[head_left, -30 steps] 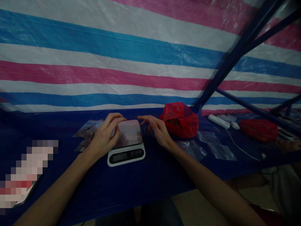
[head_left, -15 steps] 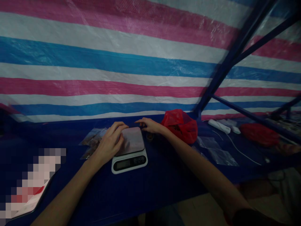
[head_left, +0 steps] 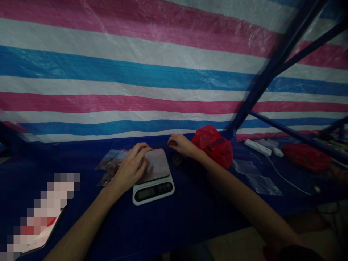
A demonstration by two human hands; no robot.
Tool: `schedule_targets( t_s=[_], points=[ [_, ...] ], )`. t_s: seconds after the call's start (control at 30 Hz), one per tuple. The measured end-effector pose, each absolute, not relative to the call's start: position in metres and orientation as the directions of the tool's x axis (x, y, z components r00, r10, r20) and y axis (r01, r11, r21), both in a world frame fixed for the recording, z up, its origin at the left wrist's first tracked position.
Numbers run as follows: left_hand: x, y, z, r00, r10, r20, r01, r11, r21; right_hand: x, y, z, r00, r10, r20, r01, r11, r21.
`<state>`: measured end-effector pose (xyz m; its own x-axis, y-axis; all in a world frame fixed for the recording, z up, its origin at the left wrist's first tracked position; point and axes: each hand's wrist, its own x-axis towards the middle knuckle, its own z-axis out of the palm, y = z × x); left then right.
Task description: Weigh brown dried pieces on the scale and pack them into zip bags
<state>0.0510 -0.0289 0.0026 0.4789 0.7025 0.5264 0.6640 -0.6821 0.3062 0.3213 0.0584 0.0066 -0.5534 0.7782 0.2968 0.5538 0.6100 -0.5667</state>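
Observation:
A white digital kitchen scale [head_left: 153, 195] with a flat metal plate lies in front of me. My left hand [head_left: 133, 163] rests along the left side of the plate, fingers loosely bent, thumb apart, nothing seen in it. Beyond the scale's right side, my right hand [head_left: 181, 144] is raised with its fingers curled together; what they hold, if anything, is hidden. Just below it stands a small round container [head_left: 177, 160] with something brownish inside. Clear plastic bags [head_left: 110, 163] with small brown pieces lie left of my left hand.
A red plastic bag [head_left: 213, 146] sits behind my right forearm. Flat clear bags [head_left: 257, 175], a white power strip [head_left: 257, 147] with a cable, and another red bag [head_left: 306, 157] lie to the right. A phone-like device [head_left: 45, 232] lies at the left. Blue frame bars [head_left: 255, 94] slant upward.
My right hand has drawn back from the plate's far right corner, and its outstretched finger has curled in. The small round container shows more fully. My left hand stays on the scale.

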Motion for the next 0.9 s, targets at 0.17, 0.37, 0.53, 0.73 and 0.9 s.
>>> schedule_targets(
  t_s=[0.17,0.37,0.53,0.73,0.9],
  points=[
    [0.053,-0.029,0.001,0.501,0.687,0.527,0.644,-0.702,0.304,0.343,0.014,0.026,-0.556,0.777,0.294,0.489,0.592,-0.641],
    [0.054,-0.031,-0.001,0.504,0.696,0.513,0.635,-0.7,0.326,0.357,-0.027,0.025,-0.426,0.823,0.377,0.596,0.568,-0.567],
    [0.055,-0.031,0.001,0.494,0.696,0.521,0.639,-0.697,0.326,0.369,-0.069,-0.001,-0.439,0.889,0.131,0.742,0.44,-0.505],
    [0.056,-0.033,0.002,0.499,0.698,0.514,0.632,-0.698,0.335,0.36,-0.064,-0.005,-0.363,0.881,0.302,0.667,0.472,-0.577],
    [0.054,-0.032,0.002,0.483,0.709,0.514,0.647,-0.685,0.336,0.342,-0.042,0.005,-0.341,0.849,0.405,0.594,0.528,-0.607]
  ],
)
